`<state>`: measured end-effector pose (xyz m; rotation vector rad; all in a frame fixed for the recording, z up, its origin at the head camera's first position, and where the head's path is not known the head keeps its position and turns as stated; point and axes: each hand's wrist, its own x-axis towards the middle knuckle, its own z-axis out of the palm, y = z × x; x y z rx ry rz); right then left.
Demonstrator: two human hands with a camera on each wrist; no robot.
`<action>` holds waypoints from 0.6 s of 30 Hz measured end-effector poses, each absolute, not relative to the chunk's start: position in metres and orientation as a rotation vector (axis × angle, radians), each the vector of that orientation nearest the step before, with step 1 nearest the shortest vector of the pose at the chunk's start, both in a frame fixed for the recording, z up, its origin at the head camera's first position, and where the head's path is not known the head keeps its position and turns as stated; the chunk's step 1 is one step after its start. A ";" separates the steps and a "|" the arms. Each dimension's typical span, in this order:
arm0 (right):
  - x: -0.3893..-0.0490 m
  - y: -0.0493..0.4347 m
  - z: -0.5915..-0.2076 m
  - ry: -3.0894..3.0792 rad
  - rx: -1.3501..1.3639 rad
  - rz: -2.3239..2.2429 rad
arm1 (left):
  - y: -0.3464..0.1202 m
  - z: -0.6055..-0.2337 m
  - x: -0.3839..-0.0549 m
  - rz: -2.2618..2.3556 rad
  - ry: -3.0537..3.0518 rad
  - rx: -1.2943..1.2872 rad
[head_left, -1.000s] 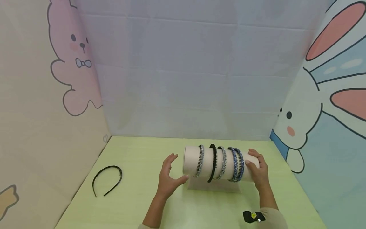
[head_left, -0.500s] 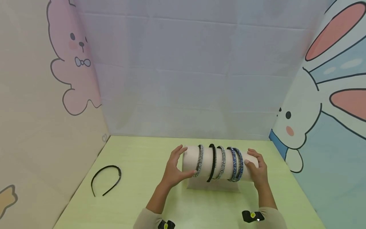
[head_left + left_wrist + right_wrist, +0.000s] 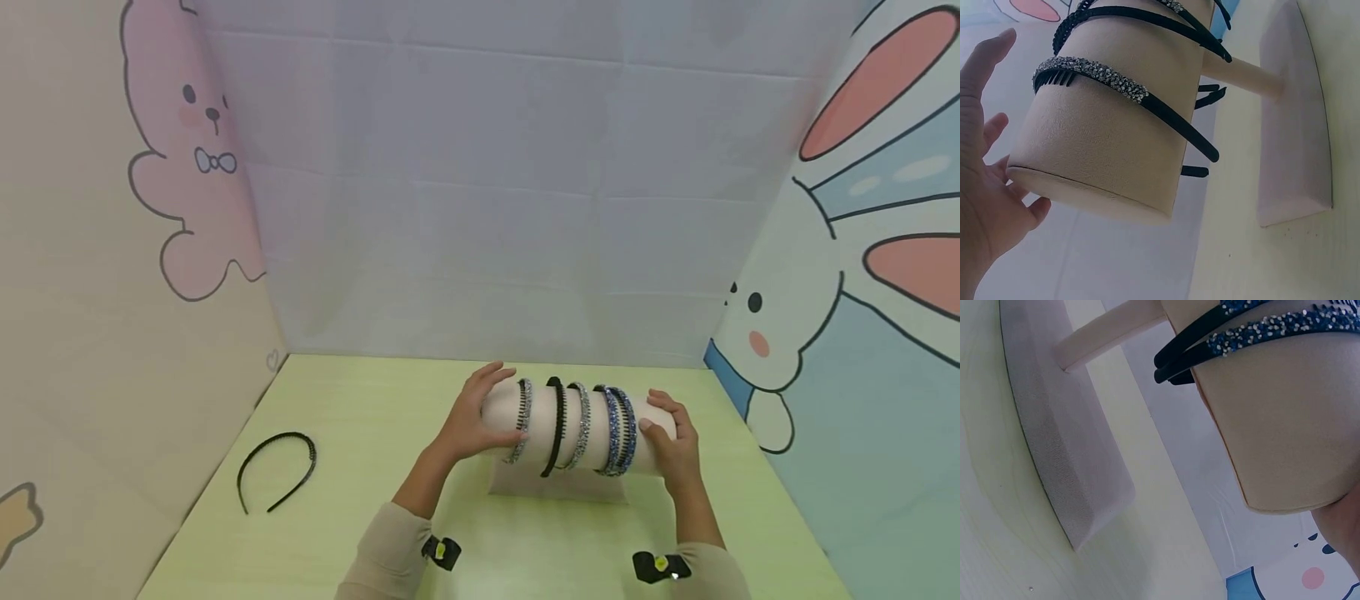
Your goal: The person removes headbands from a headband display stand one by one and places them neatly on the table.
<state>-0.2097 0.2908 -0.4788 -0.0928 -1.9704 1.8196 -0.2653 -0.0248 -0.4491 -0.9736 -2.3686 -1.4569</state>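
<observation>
A pale, padded headband stand (image 3: pixel 541 417) lies sideways, its roll raised on a short post over a flat base (image 3: pixel 1294 125). Several headbands hang on the roll: a silver glitter one (image 3: pixel 527 400) at the left, a black one (image 3: pixel 560 421), another silver one (image 3: pixel 585 421), and blue glitter ones (image 3: pixel 1285 326) at the right. My right hand (image 3: pixel 677 450) grips the roll's right end, thumb in front and fingers over the top. At the left end, my left hand (image 3: pixel 467 421) is spread round the roll, its thumb by the leftmost silver headband. Its fingers look extended in the left wrist view.
On the left of the pale green table (image 3: pixel 375 517) lies a loose black headband (image 3: pixel 288 433). A plain white backdrop (image 3: pixel 465 208) stands behind, with cartoon-printed panels on both sides. Dark straps (image 3: pixel 660 567) sit on both sleeves.
My left hand has moved right and up, from beside the stand to around its left end, the thumb reaching the silver headband. My right hand has kept its grip.
</observation>
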 end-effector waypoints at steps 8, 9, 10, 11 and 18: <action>-0.208 0.289 -0.477 -1.945 -0.061 1.824 | -0.020 -0.440 -0.284 -1.305 -2.498 -1.110; -0.208 0.289 -0.477 -1.944 -0.059 1.823 | -0.019 -0.440 -0.286 -1.289 -2.511 -1.125; -0.208 0.289 -0.477 -1.943 -0.056 1.824 | -0.019 -0.439 -0.288 -1.266 -2.528 -1.132; -0.208 0.289 -0.477 -1.946 -0.057 1.822 | -0.019 -0.438 -0.289 -1.238 -2.551 -1.137; -0.208 0.289 -0.477 -1.958 -0.078 1.818 | -0.018 -0.435 -0.294 -0.947 -2.659 -1.192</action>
